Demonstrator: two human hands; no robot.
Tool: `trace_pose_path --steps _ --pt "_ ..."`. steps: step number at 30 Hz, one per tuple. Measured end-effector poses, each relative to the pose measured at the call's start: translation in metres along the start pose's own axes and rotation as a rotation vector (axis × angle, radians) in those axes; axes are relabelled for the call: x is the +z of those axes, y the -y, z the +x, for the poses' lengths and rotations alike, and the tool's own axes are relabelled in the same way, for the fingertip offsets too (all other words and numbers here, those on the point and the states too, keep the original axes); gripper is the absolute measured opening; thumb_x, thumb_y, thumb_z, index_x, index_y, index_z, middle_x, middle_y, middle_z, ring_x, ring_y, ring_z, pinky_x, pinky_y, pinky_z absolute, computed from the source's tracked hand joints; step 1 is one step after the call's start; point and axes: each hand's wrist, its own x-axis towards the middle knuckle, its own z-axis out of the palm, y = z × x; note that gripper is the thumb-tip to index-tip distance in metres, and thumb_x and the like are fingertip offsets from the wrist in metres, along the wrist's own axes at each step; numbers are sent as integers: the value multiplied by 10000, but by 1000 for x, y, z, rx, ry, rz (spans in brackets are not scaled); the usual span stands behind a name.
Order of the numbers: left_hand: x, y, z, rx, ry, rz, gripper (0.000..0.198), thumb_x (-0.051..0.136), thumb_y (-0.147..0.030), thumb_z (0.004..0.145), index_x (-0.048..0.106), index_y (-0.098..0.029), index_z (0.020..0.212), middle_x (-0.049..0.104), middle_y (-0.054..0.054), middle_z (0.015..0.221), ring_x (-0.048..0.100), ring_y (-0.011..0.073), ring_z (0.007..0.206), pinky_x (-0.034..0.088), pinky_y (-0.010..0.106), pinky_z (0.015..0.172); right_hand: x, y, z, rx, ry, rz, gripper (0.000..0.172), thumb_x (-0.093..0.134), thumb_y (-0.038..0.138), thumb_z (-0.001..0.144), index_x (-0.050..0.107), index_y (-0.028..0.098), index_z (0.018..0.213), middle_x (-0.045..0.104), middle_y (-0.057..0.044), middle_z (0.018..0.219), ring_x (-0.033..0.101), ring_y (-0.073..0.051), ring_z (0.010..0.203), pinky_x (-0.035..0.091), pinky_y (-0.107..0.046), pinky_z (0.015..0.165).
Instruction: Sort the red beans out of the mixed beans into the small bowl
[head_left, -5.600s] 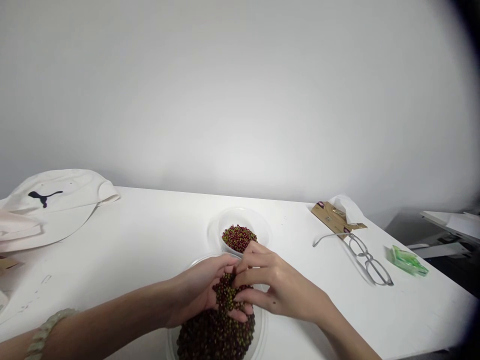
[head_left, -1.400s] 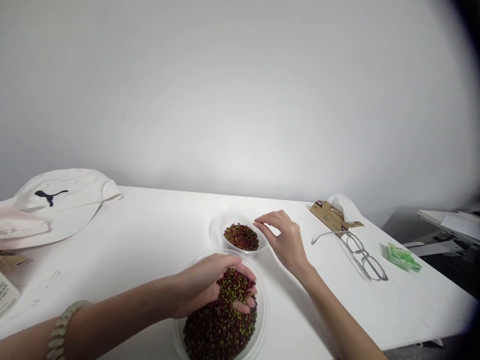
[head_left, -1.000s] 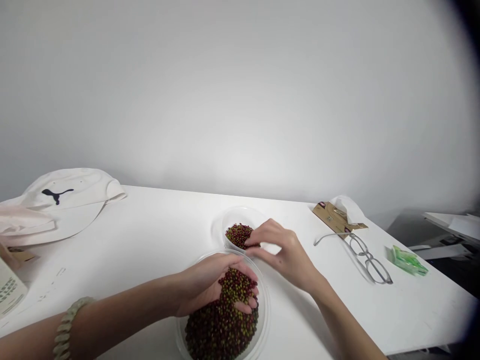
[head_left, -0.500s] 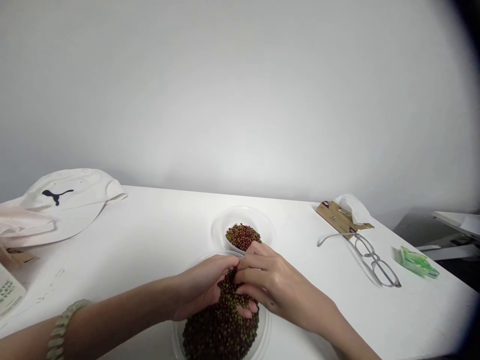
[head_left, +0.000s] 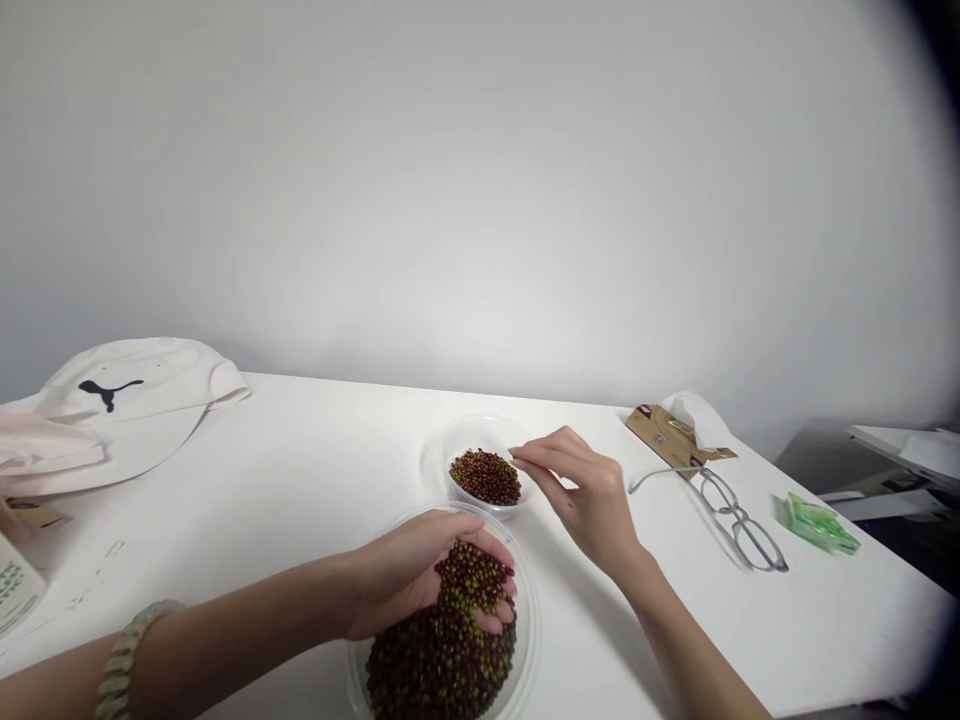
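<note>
A clear bowl (head_left: 529,640) near the front edge holds a heap of dark red and green beans (head_left: 431,665). My left hand (head_left: 420,580) is cupped palm up over it, with red and green beans (head_left: 472,578) lying in the palm. Behind stands a smaller clear bowl (head_left: 480,430) with a smaller pile of beans (head_left: 486,476). My right hand (head_left: 574,485) is at the right rim of this small bowl, thumb and fingertips pinched together. Whatever is between those fingertips is too small to make out.
On the left lie a white cap (head_left: 142,400), a pink cloth (head_left: 45,442) and a white labelled container (head_left: 16,590). To the right are a brown packet (head_left: 660,437) with white tissue, eyeglasses (head_left: 739,520) and a green packet (head_left: 819,523). A wall (head_left: 480,200) rises behind the table.
My right hand has moved from the beans in my left palm up and away to the small bowl's right side. My left hand has stayed in place.
</note>
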Motion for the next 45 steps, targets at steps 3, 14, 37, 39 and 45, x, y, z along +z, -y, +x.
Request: trace_pose_path --steps 3,14,37,39,45 --pt "0 1 0 4 -16 3 216 402 -265 747 578 -140 758 594 71 803 571 194 802 408 329 798 11 -10 -1 35 147 -99 161 506 161 835 637 215 912 626 -28 805 509 -173 770 447 -309 663" --pt "2 -1 -2 7 -39 59 201 436 -276 733 595 -158 767 599 67 824 563 182 789 408 310 777 -21 -3 -6 300 -60 -259 295 341 319 906 554 199 1069 593 -61 1049 521 -209 981 436 -370 838" --pt "5 -1 -6 51 -41 189 259 447 -331 757 591 -145 864 625 60 860 566 180 848 381 339 866 -5 27 -108 306 552 -384 630 322 460 882 55 169 1373 94 -90 1424 55 -252 1298 230 -455 1031" --pt "3 0 -6 51 -35 176 267 443 -340 759 586 -147 875 624 64 871 566 183 862 377 344 876 -9 26 -108 340 504 -330 699 389 499 844 70 164 1369 152 -103 1410 109 -249 1291 268 -424 1021" --pt "3 0 -4 18 -38 165 231 463 -306 741 591 -139 836 611 75 864 563 160 809 398 308 832 -24 29 -120 403 379 -371 326 478 438 825 433 174 1012 505 -93 1008 482 -226 947 438 -362 787"
